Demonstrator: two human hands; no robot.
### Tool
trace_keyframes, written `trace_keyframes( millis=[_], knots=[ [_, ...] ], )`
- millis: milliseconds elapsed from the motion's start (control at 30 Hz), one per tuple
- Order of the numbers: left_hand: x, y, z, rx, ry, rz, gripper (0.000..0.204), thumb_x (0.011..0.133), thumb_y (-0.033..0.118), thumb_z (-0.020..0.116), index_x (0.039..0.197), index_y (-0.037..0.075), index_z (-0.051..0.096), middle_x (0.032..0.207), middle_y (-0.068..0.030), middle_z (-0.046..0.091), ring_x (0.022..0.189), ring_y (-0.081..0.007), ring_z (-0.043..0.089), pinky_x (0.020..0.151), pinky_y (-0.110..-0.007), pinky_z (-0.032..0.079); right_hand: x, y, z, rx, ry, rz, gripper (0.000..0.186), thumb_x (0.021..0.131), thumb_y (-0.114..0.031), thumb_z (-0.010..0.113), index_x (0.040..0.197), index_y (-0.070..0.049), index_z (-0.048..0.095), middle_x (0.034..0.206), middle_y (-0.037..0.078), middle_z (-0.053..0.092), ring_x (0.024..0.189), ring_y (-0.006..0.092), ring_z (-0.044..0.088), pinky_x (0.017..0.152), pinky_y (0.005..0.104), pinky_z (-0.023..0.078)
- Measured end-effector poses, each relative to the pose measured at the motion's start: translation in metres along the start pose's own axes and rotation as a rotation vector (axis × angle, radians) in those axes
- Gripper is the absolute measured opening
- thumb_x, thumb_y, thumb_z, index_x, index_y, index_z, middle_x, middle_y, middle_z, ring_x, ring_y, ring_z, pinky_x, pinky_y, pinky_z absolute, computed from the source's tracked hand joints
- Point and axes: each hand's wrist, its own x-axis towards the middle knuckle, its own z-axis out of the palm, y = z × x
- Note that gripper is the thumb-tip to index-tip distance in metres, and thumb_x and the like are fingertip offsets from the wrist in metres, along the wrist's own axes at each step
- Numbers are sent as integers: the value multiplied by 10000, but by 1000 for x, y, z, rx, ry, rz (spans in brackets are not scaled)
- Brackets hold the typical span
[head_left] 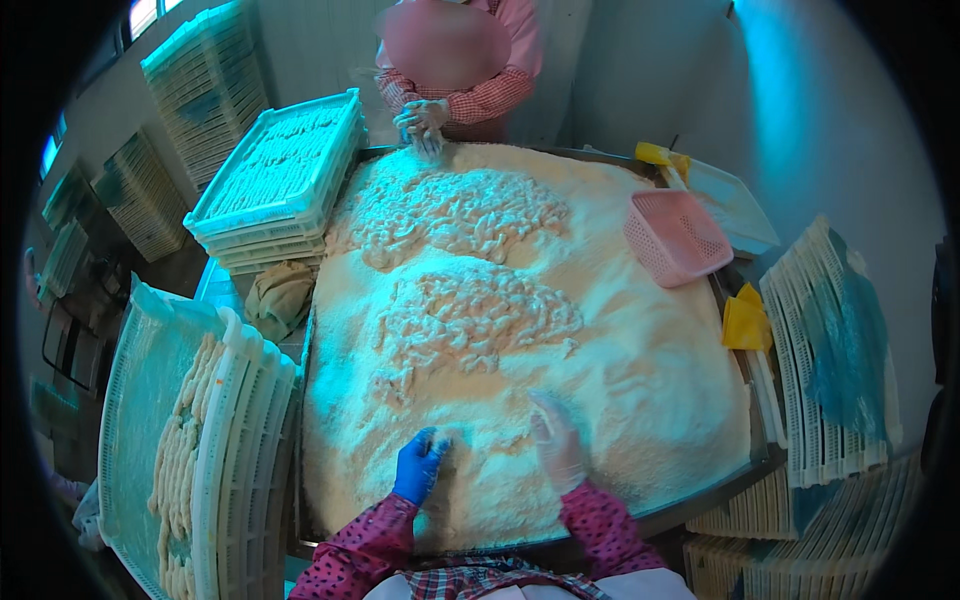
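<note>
My left hand [418,468], in a blue glove, is at the near side of the crumb-filled table. Its fingers are curled together, with something pale at their tips that I cannot make out. To its right, my right hand [560,448] wears a whitish see-through glove, fingers stretched out over the pale crumbs [650,400]. Beyond both hands lies a heap of crumb-coated strips [470,315]. A second heap of such strips [460,205] spreads behind it, nearer the far edge.
Stacked trays [235,430] with coated strips stand left; another stack [290,170] is behind them, with a cloth bundle [280,300] between. A pink basket [675,240] sits at the table's right. Crates [825,350] stand beyond. Opposite, a co-worker's gloved hands [425,120] are together.
</note>
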Motion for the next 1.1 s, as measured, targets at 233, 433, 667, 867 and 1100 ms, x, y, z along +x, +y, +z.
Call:
trace_keyframes(
  millis=[233,433,667,867,1100],
  knots=[
    [1,5,97,-1183,-92,1069,625,943,302,411,1463,101,128,1504,-134,156,1380,-270,159,1111,-424,127,-33,-63,77,-149,-291,-349,628,905,-422,371,1396,-34,313,1467,169,251,1388,353,122,1101,530,31],
    [-26,-36,23,-927,93,245,632,921,461,438,1403,76,296,1328,-165,425,1179,-263,433,977,-418,364,-35,-90,63,92,-609,-274,659,913,-444,412,1408,-26,288,1431,186,322,1340,304,286,1097,421,166],
    [-89,115,-123,-908,36,512,514,938,421,453,1340,106,398,1077,-79,573,821,-162,553,747,-299,471,2,11,-10,-234,-754,-265,334,774,-78,611,1107,-50,590,976,131,608,912,290,573,812,380,463],
    [-108,150,-324,-184,1049,545,541,937,508,387,1175,47,543,1012,-100,611,811,-182,574,713,-344,477,-14,36,-9,168,-555,303,178,806,-83,618,965,-4,626,797,37,598,712,127,572,686,264,482],
    [-96,92,-398,190,727,434,467,973,354,379,1271,16,502,1227,-98,555,1147,-201,495,1010,-346,330,16,-37,-15,377,-58,371,190,867,-49,554,1043,11,592,947,75,640,887,156,597,792,291,489]
  ],
)
